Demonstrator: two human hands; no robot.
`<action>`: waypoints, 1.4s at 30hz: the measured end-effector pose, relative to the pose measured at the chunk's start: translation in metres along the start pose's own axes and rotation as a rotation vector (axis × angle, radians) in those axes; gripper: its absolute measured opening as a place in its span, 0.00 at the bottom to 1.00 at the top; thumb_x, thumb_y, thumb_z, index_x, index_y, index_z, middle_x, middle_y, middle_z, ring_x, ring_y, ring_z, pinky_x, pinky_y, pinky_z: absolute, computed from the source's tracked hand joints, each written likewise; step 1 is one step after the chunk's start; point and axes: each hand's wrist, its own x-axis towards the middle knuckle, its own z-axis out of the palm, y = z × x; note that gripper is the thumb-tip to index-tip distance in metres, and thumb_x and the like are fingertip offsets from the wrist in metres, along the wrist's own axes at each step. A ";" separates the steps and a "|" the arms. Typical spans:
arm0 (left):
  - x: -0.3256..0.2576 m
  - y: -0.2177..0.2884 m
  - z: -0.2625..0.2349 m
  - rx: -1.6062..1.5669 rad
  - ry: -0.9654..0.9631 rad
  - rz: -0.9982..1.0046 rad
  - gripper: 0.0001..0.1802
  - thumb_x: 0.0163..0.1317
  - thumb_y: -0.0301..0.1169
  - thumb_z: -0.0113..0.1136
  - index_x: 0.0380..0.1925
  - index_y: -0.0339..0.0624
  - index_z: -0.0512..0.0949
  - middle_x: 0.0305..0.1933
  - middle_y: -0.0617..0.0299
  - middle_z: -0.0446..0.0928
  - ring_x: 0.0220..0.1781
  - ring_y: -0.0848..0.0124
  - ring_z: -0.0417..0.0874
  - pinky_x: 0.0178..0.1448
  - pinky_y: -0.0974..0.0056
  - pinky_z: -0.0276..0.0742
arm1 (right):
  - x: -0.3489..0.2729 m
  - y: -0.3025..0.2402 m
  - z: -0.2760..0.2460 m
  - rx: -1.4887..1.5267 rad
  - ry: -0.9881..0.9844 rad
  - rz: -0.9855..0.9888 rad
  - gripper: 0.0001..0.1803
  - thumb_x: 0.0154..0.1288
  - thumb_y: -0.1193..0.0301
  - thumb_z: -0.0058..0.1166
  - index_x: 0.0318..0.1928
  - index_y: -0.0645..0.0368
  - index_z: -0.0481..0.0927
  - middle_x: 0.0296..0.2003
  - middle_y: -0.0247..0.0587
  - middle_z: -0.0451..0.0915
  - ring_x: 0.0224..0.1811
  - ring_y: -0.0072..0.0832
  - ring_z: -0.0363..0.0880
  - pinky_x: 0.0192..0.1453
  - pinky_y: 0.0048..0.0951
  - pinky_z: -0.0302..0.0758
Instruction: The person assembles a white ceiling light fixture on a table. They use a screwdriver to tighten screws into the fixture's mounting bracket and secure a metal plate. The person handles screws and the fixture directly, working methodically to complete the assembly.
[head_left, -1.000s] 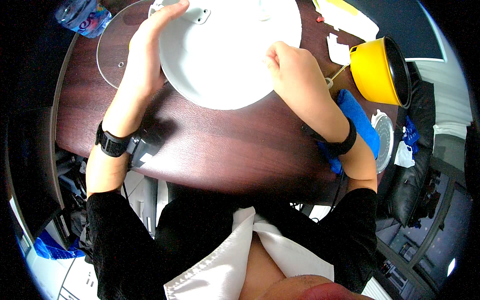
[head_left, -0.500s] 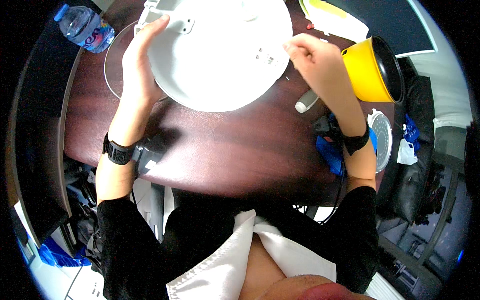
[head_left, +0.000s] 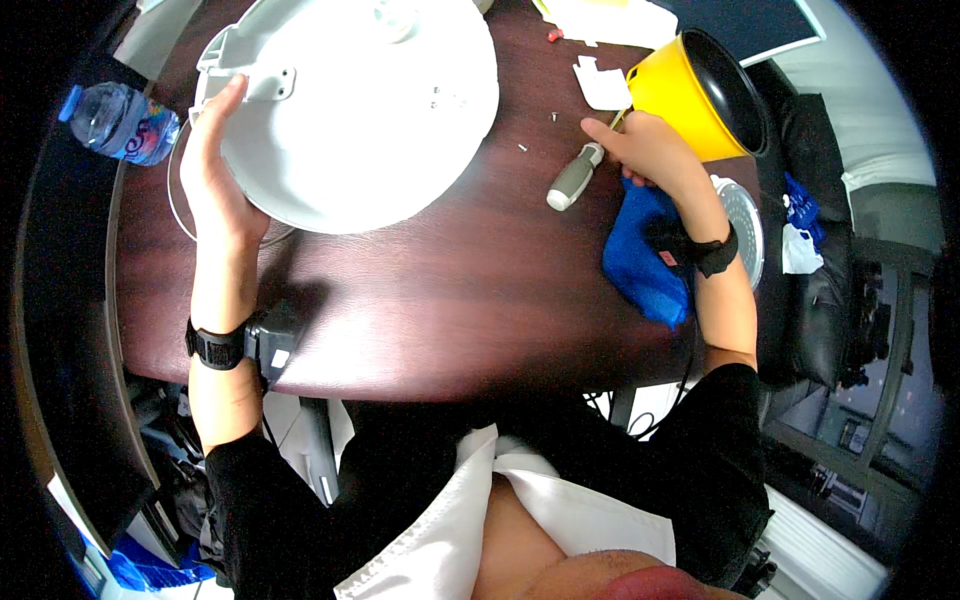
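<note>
My left hand (head_left: 222, 185) grips the near left edge of a large white round plastic housing (head_left: 370, 150), its thumb on top beside a small bracket with holes. The housing is tilted over the table, overexposed on its face. My right hand (head_left: 655, 150) is to the right, over the shaft of a screwdriver with a grey-and-white handle (head_left: 574, 180). Its thumb stretches out to the left and its other fingers curl underneath, partly hidden. Whether the fingers touch the shaft is not visible. Two small screws (head_left: 522, 148) lie on the table between housing and screwdriver.
A yellow pot (head_left: 680, 95) with a black inside lies on its side at the right, beside a white piece (head_left: 601, 84). Near my right wrist are a blue cloth (head_left: 645, 260) and a round lid (head_left: 742, 230). A water bottle (head_left: 120, 124) is at the left.
My right hand has left the housing's right edge and moved over to the screwdriver. My left hand keeps its grip on the housing. The whole view has shifted and turned slightly.
</note>
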 end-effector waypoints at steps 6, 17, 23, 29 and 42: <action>-0.001 -0.001 0.003 -0.006 -0.009 -0.030 0.21 0.54 0.36 0.50 0.46 0.36 0.69 0.45 0.55 0.71 0.46 0.66 0.73 0.50 0.64 0.68 | 0.003 0.002 0.008 0.077 -0.060 -0.039 0.22 0.56 0.59 0.45 0.18 0.67 0.73 0.08 0.36 0.67 0.07 0.23 0.66 0.10 0.23 0.64; -0.006 0.004 0.009 -0.015 0.028 -0.018 0.20 0.53 0.36 0.52 0.44 0.36 0.69 0.42 0.55 0.73 0.43 0.67 0.75 0.47 0.66 0.69 | -0.022 0.016 -0.023 0.162 -0.255 -0.025 0.16 0.57 0.61 0.45 0.24 0.62 0.75 0.11 0.31 0.67 0.08 0.20 0.65 0.12 0.19 0.63; -0.001 0.001 0.002 -0.014 0.023 -0.001 0.20 0.53 0.37 0.52 0.44 0.37 0.70 0.43 0.56 0.72 0.45 0.67 0.74 0.49 0.65 0.69 | -0.011 0.036 -0.023 0.026 0.076 -0.155 0.09 0.58 0.68 0.45 0.35 0.61 0.72 0.13 0.35 0.69 0.10 0.21 0.69 0.12 0.21 0.64; -0.006 0.001 0.005 0.045 0.042 0.005 0.20 0.53 0.38 0.53 0.43 0.38 0.71 0.42 0.57 0.72 0.44 0.68 0.73 0.47 0.66 0.68 | 0.020 0.036 -0.009 -0.201 0.193 -0.434 0.09 0.57 0.69 0.46 0.33 0.62 0.73 0.14 0.40 0.72 0.10 0.27 0.71 0.15 0.27 0.68; -0.009 0.004 0.008 0.053 0.000 -0.002 0.18 0.51 0.39 0.55 0.38 0.39 0.71 0.39 0.58 0.72 0.41 0.70 0.74 0.45 0.68 0.68 | 0.033 -0.001 -0.017 -0.396 -0.167 -0.124 0.14 0.49 0.70 0.52 0.14 0.68 0.72 0.10 0.42 0.72 0.09 0.28 0.71 0.12 0.28 0.68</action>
